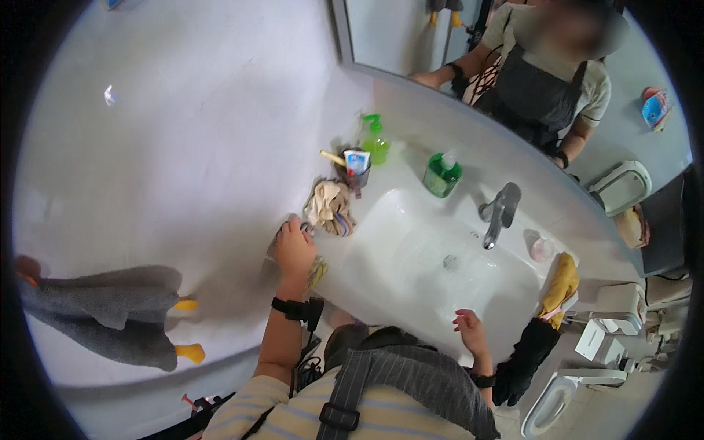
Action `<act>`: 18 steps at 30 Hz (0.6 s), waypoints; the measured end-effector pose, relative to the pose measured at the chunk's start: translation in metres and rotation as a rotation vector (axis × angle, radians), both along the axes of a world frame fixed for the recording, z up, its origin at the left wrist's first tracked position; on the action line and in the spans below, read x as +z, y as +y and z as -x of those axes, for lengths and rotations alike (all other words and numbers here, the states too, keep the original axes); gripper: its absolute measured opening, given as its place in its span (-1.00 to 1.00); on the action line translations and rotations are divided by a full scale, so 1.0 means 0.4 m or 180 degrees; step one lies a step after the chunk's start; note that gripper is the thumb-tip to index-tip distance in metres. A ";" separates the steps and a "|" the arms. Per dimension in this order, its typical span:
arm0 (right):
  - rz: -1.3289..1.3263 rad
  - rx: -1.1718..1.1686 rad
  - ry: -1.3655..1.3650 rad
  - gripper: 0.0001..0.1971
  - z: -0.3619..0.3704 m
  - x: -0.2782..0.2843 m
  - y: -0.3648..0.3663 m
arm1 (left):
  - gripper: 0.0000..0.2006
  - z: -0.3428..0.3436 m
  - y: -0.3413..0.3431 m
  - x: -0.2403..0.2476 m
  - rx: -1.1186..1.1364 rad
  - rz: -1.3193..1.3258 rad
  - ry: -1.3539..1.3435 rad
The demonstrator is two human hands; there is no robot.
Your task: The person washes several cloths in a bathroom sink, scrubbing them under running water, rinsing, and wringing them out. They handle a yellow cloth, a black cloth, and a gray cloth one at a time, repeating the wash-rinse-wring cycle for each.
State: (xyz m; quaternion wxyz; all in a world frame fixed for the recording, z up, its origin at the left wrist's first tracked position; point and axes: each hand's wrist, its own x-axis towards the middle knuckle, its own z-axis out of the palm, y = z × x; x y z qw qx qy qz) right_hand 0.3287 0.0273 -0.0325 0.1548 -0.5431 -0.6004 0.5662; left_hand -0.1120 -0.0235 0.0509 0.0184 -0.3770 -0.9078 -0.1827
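Note:
At the left end of the basin counter, my left hand (295, 249) is closed with its fingers curled down. A small greyish thing shows by its fingertips, too hidden to name. Right beside that hand lies a crumpled beige and brown cloth (330, 207). Something yellow-green (317, 272) peeks out by the wrist. My right hand (470, 331) hovers at the front rim of the white sink (411, 253), fingers loosely apart and holding nothing.
Behind the cloth stand a dark cup (357, 178) with a toothpaste tube (356, 161) and a light-green pump bottle (376, 143). A green soap bottle (442, 176) and the faucet (501, 214) line the sink's back. Gloves (561, 282) hang at right, a grey towel (121, 315) at left.

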 end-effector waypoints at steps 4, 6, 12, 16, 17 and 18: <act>0.0283 -0.0048 0.0040 -0.77 -0.005 -0.021 -0.018 | -0.80 0.069 -0.077 -0.054 0.0049 0.0613 -0.0284; 0.0332 0.0128 -0.0049 -0.76 0.023 0.011 -0.008 | -0.80 0.055 -0.046 -0.040 -0.0045 0.0749 -0.0319; 0.0499 -0.0016 0.0627 -0.77 0.053 0.061 0.020 | -0.80 0.113 0.030 -0.114 0.0047 0.1166 -0.0242; 0.0089 -0.0251 0.0536 -0.78 0.006 0.048 0.022 | -0.76 0.049 0.003 0.068 0.0153 0.1314 -0.0076; 0.0000 -0.0260 0.0462 -0.79 -0.007 0.035 0.019 | -0.75 0.080 -0.034 0.049 0.0093 0.1193 -0.0030; -0.0112 -0.0474 0.0427 -0.78 -0.030 0.017 0.006 | -0.76 0.048 -0.044 0.060 0.0082 0.0640 0.0188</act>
